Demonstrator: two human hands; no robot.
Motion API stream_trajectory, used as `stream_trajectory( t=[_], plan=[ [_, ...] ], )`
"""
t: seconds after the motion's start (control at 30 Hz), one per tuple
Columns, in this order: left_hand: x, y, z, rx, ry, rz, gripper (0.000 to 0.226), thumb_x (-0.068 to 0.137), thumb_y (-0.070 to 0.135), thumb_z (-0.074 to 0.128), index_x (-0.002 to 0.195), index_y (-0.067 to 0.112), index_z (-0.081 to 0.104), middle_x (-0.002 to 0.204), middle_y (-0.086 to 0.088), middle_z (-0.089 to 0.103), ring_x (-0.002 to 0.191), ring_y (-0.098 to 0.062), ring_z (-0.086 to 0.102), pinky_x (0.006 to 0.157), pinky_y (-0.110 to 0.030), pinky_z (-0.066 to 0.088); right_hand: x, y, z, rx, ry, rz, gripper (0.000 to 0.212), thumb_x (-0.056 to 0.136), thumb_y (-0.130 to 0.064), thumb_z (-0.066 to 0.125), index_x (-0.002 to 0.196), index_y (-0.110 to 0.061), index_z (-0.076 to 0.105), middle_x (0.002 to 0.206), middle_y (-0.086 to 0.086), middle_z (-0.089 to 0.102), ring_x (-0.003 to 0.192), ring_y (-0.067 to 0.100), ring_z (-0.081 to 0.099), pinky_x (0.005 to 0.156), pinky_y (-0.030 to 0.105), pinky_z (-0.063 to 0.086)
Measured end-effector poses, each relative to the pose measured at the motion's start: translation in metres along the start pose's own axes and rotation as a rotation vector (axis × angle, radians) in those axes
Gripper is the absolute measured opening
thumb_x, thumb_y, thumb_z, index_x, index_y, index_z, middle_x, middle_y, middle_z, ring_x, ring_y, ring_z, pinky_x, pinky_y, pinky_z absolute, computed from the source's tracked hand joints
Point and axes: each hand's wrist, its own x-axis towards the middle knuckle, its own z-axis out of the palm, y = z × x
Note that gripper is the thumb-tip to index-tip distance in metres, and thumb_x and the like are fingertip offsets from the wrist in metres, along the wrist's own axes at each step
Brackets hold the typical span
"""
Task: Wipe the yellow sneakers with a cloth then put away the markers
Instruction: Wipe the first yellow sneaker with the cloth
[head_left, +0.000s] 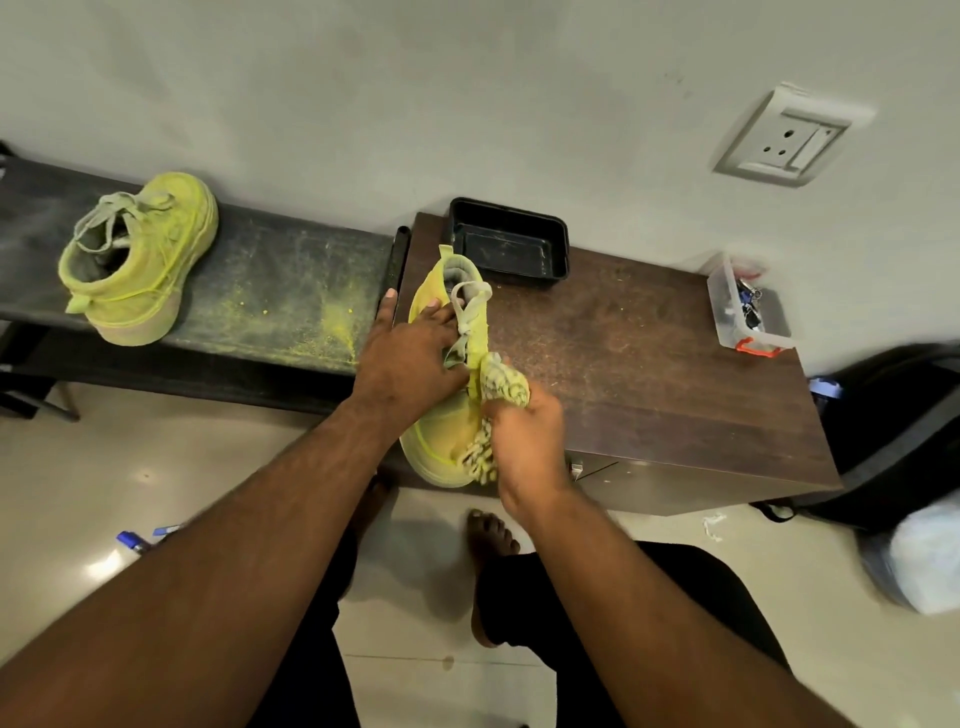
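1 yellow sneaker (447, 426) is held on the near left corner of a brown cabinet (649, 364), toe toward 6 o'clock and heel toward 12 o'clock, near the middle of the view. the left hand (410, 358) is laid over its laces and upper, fingers spread and curled down onto the shoe so that it is gripped from the 9 o'clock side. a nubby, yellow-stained cloth (501, 387) is clutched in the right hand (524, 441), fingers wrapped round it, and is pressed against the sneaker's side at its 3 o'clock edge; some of the cloth hangs below the hand by the toe.

the second yellow sneaker (137, 260) is seen at 10 o'clock, resting on a dark bench (270, 280) dusted with yellow powder. a black tray (511, 241) stands on the cabinet at 12 o'clock of the held shoe, just beside its heel. a clear plastic box (748, 306) with an orange latch is placed at 2 o'clock near the cabinet's far right edge. blue markers (132, 543) are lying on the floor at 8 o'clock, partly hidden by the left forearm. a wall socket (784, 140) is mounted at 1 o'clock.
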Motion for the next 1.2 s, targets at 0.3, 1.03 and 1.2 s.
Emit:
stream_trajectory(
  t=[0.3,1.03,1.2],
  plan=[
    [-0.002,0.003,-0.002,0.043,-0.057,0.012,0.06,0.093,0.037,0.043,0.149,0.028,0.026,0.158,0.009,0.016,0.146,-0.011,0.013,0.114,-0.047,-0.016,0.055,-0.011,0.002,-0.504,-0.133,-0.365,0.05,0.093,-0.003,0.047,0.14,-0.021,0.048,0.13,0.002,0.061,0.111,0.014,0.061,0.091,0.021,0.05],
    [-0.011,-0.005,-0.003,0.128,-0.27,0.062,0.08,0.086,0.034,0.045,0.151,0.016,0.003,0.161,0.001,-0.008,0.146,-0.014,-0.013,0.108,-0.058,-0.022,0.035,-0.006,-0.053,-1.455,-0.415,-0.651,0.084,0.083,0.006,0.049,0.152,-0.021,0.01,0.16,-0.002,0.01,0.147,0.016,0.009,0.12,0.032,0.015],
    [-0.011,-0.008,-0.001,0.104,-0.294,0.063,0.085,0.088,0.04,0.046,0.151,0.018,-0.005,0.159,0.004,-0.019,0.145,-0.014,-0.017,0.109,-0.061,-0.019,0.058,-0.03,-0.056,-0.897,0.127,-0.57,0.076,0.083,0.009,0.05,0.149,-0.02,0.028,0.153,0.0,0.035,0.132,0.024,0.045,0.107,0.042,0.042]
  ],
)
